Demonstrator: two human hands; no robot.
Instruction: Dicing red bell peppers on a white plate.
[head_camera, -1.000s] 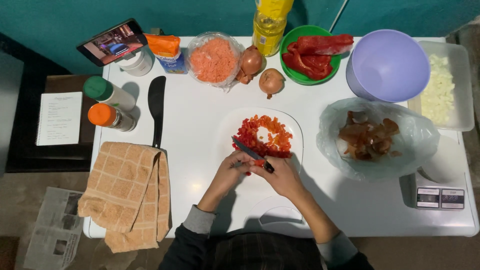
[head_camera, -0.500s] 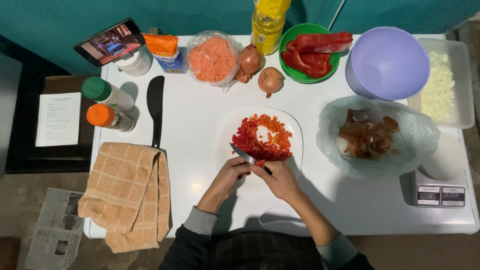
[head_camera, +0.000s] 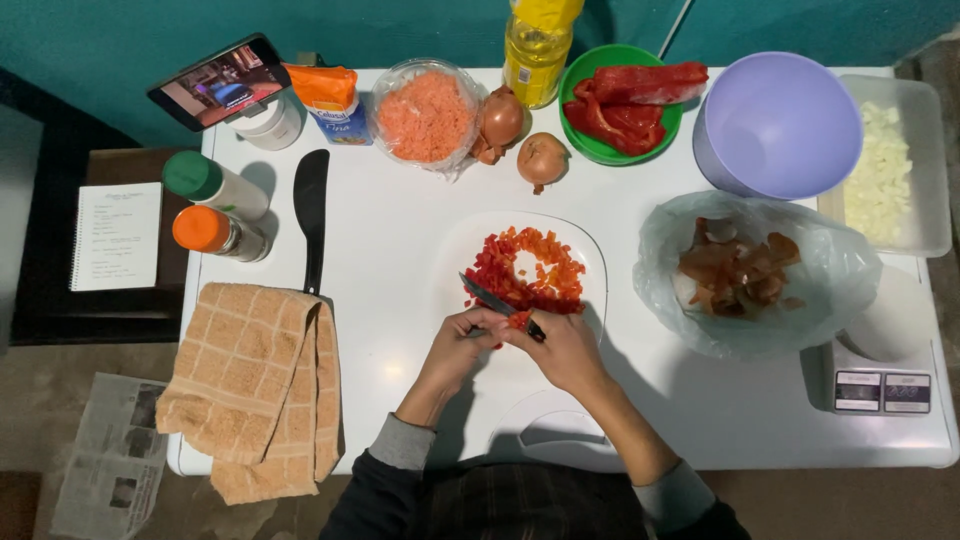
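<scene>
At the middle of the frame, the right hand (head_camera: 562, 345) has its grip closed around a dark-handled knife (head_camera: 500, 305), blade angled up-left into the chopped red pepper (head_camera: 530, 272) heaped on a white cutting board (head_camera: 590, 250). The left hand (head_camera: 462, 335) pinches a small pepper piece (head_camera: 517, 320) beside the blade, on the white table (head_camera: 400, 240).

A white bench (head_camera: 400, 240) carries a white cutting board (head_camera: 590, 260) just ahead of the hands, an orange checked towel (head_camera: 255, 385) to their left, and a bag of onion skins (head_camera: 750, 275) to their right.
</scene>
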